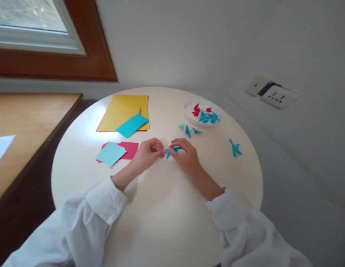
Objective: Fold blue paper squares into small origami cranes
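Blue folded paper [174,149] is between the person's two hands, just above or on the middle of the round white desk [161,222]; I can't tell whether it touches the top. The right hand [186,154] has its grip nearly closed, thumb on the near side and fingers curled over the far side, with the paper pinched between. The left hand [150,152] has its fingers bent in and their tips drawn close together at the paper's left end; from where I stand I can't tell whether that grip has hold of it or only touches it.

Just beyond the right hand lie three small paper birds, one pale blue [181,125] and two deeper blue [188,131]. Past them, on the far right, sits a white dish [192,119] with red birds [196,110] and a cluster of blue birds [208,117] in it. A few blue strips [235,149] lie crossed near the right edge.

Over on the far left is a stack of sheets with a yellow sheet [126,105] on top, a teal sheet [131,126] slanting across its near corner. Nearer, beside the left hand, a pale blue square [111,154] rests partly over pinkish-red paper [131,150]. Both wrists come out of white sleeves [230,211].
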`<state>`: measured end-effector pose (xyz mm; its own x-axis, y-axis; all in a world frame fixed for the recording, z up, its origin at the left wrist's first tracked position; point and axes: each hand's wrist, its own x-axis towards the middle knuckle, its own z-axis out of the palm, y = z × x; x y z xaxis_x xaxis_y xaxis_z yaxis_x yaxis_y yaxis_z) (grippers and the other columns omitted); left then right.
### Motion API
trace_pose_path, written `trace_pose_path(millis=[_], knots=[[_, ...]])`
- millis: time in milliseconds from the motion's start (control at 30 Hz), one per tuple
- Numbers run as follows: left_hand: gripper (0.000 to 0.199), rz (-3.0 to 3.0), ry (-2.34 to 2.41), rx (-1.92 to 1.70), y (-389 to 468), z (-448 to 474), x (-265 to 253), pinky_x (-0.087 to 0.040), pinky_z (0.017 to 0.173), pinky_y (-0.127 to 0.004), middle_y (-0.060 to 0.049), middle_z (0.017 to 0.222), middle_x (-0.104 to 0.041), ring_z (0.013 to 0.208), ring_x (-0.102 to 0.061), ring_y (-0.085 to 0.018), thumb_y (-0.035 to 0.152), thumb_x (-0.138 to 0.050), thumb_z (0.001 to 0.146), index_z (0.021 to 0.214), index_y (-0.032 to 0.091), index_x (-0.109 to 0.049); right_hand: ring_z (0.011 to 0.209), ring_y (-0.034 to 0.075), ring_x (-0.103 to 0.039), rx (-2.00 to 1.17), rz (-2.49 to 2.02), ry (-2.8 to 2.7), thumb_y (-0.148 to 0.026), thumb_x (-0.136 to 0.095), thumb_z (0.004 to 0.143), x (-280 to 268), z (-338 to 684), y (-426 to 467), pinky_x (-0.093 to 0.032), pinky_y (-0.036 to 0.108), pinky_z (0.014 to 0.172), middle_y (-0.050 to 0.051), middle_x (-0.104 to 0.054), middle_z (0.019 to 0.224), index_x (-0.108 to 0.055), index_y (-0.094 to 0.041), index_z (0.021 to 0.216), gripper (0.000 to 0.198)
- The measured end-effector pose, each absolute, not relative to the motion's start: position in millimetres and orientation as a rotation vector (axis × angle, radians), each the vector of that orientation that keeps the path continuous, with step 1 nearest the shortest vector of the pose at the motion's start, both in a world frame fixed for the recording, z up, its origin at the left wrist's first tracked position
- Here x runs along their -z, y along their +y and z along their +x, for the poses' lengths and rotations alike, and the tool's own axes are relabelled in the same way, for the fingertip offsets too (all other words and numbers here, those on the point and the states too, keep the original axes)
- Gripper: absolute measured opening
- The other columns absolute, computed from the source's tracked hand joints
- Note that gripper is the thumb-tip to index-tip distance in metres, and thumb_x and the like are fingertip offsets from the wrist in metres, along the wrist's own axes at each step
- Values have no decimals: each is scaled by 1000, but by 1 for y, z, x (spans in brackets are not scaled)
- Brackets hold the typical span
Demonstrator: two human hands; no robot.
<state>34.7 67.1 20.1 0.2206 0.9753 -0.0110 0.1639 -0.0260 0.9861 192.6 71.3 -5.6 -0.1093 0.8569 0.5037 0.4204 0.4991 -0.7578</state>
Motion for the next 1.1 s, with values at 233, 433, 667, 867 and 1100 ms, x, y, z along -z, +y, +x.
trace_pose_path(millis=[233, 433, 667, 867, 1100], knots=[[10, 1433, 1219, -995, 67, 35, -22, -41, 53, -22, 0, 59, -61, 58, -58, -13, 21, -59, 64, 69, 17, -51, 63, 13, -53, -571, -1153, -1752, -28, -54, 79, 8, 194, 75, -42, 26, 59, 2, -62, 73, -60, -20, 75, 10], [12, 1421, 1201, -953, 67, 36, -23, -37, 48, -21, -1, 59, -62, 58, -58, -13, 24, -60, 65, 66, 17, -50, 59, 11, -51, -608, -1148, -1764, -26, -55, 78, 6, 192, 72, -41, 24, 56, 0, -59, 67, -58, -19, 70, 12], [20, 1428, 1170, -975, 71, 35, -12, -37, 47, -21, -1, 59, -62, 54, -57, -13, 32, -64, 65, 68, 17, -52, 59, 11, -50, -632, -1125, -1816, -26, -54, 79, 4, 190, 70, -41, 24, 57, 0, -58, 65, -58, -18, 70, 13], [19, 1450, 1152, -1028, 74, 35, -5, -39, 50, -22, 2, 52, -57, 52, -54, -12, 31, -64, 66, 71, 17, -52, 61, 11, -53, -576, -1131, -1778, -23, -56, 78, 3, 190, 71, -40, 24, 56, 2, -63, 70, -61, -18, 75, 9], [13, 1664, 1288, -1121, 74, 35, -3, -39, 51, -23, 2, 60, -56, 57, -52, -12, 29, -60, 71, 74, 18, -53, 63, 12, -56, -609, -1105, -1718, -25, -55, 78, 5, 190, 72, -45, 24, 60, 2, -65, 71, -61, -18, 73, 11]])
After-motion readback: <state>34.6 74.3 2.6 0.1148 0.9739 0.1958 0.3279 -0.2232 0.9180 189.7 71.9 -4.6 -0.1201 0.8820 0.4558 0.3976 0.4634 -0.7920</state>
